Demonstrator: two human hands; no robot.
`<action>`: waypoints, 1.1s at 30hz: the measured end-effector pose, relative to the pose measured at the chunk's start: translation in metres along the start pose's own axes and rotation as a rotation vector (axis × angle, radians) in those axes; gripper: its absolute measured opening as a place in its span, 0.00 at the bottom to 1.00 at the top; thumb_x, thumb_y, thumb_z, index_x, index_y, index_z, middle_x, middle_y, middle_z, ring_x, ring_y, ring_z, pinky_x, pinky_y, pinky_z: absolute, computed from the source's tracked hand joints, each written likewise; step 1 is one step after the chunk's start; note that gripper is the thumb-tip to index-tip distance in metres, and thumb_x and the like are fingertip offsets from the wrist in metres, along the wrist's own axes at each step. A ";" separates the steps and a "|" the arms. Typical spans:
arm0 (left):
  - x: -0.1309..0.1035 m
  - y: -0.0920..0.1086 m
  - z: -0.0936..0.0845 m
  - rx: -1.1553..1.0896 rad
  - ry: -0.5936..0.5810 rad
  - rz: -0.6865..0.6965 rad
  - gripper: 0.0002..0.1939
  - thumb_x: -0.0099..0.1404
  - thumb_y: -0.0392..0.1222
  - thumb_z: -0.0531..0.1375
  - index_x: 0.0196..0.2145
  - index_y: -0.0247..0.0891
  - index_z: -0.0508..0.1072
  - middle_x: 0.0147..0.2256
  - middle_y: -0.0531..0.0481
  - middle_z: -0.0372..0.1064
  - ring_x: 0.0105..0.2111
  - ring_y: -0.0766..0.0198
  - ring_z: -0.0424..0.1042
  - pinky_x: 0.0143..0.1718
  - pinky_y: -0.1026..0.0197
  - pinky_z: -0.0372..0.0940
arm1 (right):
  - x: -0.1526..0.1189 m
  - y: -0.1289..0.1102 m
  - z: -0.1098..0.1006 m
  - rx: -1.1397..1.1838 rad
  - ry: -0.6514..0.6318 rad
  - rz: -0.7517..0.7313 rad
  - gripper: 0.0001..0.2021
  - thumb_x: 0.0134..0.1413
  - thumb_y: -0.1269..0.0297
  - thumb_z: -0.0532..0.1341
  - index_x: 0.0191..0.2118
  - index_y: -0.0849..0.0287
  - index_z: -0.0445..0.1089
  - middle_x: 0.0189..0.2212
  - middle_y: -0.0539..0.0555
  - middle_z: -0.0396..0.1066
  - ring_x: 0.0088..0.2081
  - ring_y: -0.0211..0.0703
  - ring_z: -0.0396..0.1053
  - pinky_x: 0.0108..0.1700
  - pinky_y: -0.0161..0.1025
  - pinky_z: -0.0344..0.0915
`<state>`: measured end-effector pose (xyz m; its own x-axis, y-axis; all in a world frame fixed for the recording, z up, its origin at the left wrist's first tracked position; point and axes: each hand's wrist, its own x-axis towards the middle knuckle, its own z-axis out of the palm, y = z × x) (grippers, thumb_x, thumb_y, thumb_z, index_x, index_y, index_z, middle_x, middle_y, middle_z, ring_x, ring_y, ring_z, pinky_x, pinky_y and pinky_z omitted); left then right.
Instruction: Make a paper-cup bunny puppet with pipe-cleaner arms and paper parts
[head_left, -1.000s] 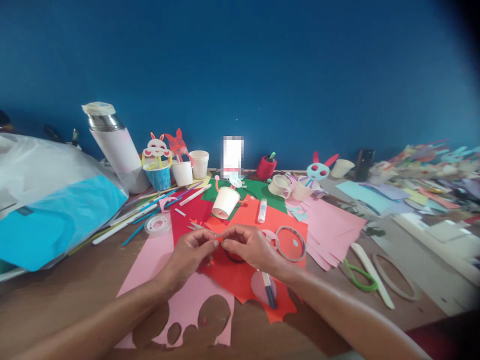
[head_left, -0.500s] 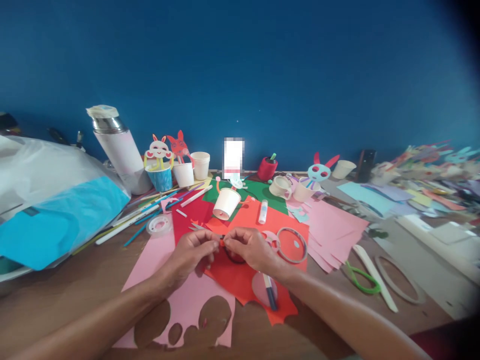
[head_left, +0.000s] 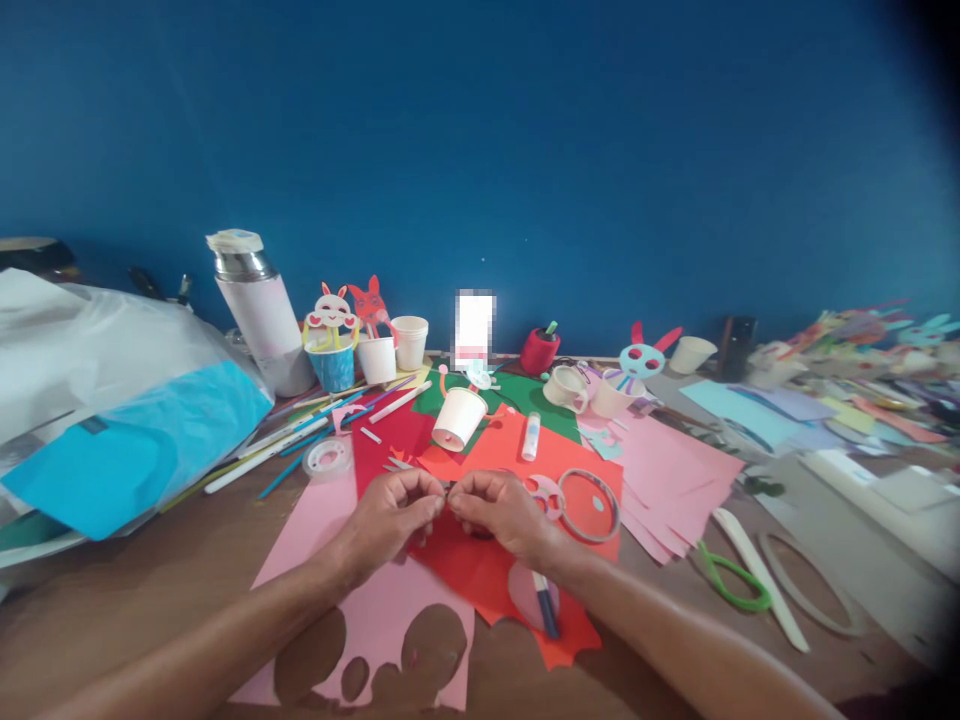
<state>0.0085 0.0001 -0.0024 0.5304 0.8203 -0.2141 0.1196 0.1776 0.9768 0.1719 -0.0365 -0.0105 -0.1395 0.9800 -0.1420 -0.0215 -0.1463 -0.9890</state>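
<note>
My left hand and my right hand meet fingertip to fingertip over red-orange paper. Both are pinched closed; whatever lies between the fingers is too small or hidden to make out. Scissor blades poke out just beyond my left hand. Past the fingers a white paper cup lies tilted. To the right of my right hand are a pink cut-out with holes and a roll of tape. A marker rests on a pink paper circle below my right wrist.
Pink paper with cut-out holes lies under my left forearm. Decorated cups, a white flask and a plastic bag stand at left. A glue stick, pink sheets and green pipe cleaners are to the right.
The view has shifted slightly, so the scene sits lower and further right. An orange bit seen between my fingertips is now hidden. Both hands remain pinched together.
</note>
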 end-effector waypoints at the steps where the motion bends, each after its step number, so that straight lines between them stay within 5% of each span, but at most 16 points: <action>1: 0.001 -0.002 0.000 0.006 0.003 -0.002 0.08 0.54 0.44 0.57 0.27 0.37 0.65 0.15 0.58 0.60 0.13 0.72 0.57 0.10 0.71 0.51 | 0.000 0.001 0.000 -0.025 0.014 -0.020 0.09 0.44 0.60 0.61 0.26 0.61 0.66 0.17 0.45 0.61 0.18 0.29 0.56 0.22 0.30 0.51; 18: 0.005 -0.009 -0.004 0.097 0.033 0.076 0.10 0.56 0.47 0.56 0.27 0.36 0.67 0.15 0.58 0.59 0.13 0.73 0.55 0.12 0.70 0.50 | 0.004 0.003 -0.004 -0.224 0.102 -0.163 0.08 0.48 0.60 0.58 0.27 0.61 0.66 0.16 0.45 0.60 0.18 0.29 0.54 0.20 0.28 0.51; 22: 0.002 -0.006 -0.005 0.299 0.162 0.307 0.07 0.57 0.43 0.56 0.33 0.37 0.70 0.26 0.52 0.69 0.24 0.68 0.67 0.25 0.67 0.62 | 0.005 0.000 -0.005 -0.164 0.159 -0.133 0.09 0.46 0.59 0.60 0.25 0.61 0.66 0.17 0.46 0.62 0.19 0.30 0.57 0.21 0.29 0.53; 27: 0.001 -0.006 -0.006 0.512 0.223 0.550 0.05 0.58 0.39 0.57 0.32 0.38 0.71 0.32 0.50 0.71 0.34 0.65 0.69 0.37 0.65 0.62 | 0.004 0.002 -0.004 -0.105 0.164 -0.089 0.11 0.45 0.58 0.61 0.25 0.61 0.66 0.17 0.46 0.62 0.19 0.30 0.57 0.21 0.29 0.52; 33: 0.002 -0.005 -0.003 0.382 0.195 0.376 0.08 0.58 0.42 0.56 0.30 0.37 0.73 0.26 0.52 0.69 0.26 0.67 0.67 0.28 0.66 0.61 | -0.001 -0.001 -0.002 -0.358 0.222 -0.245 0.09 0.51 0.60 0.57 0.27 0.60 0.67 0.19 0.47 0.65 0.21 0.32 0.59 0.22 0.29 0.55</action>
<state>0.0065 0.0031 -0.0075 0.4350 0.8806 0.1878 0.2672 -0.3254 0.9070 0.1742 -0.0365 -0.0093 0.0426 0.9906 0.1302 0.3200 0.1100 -0.9410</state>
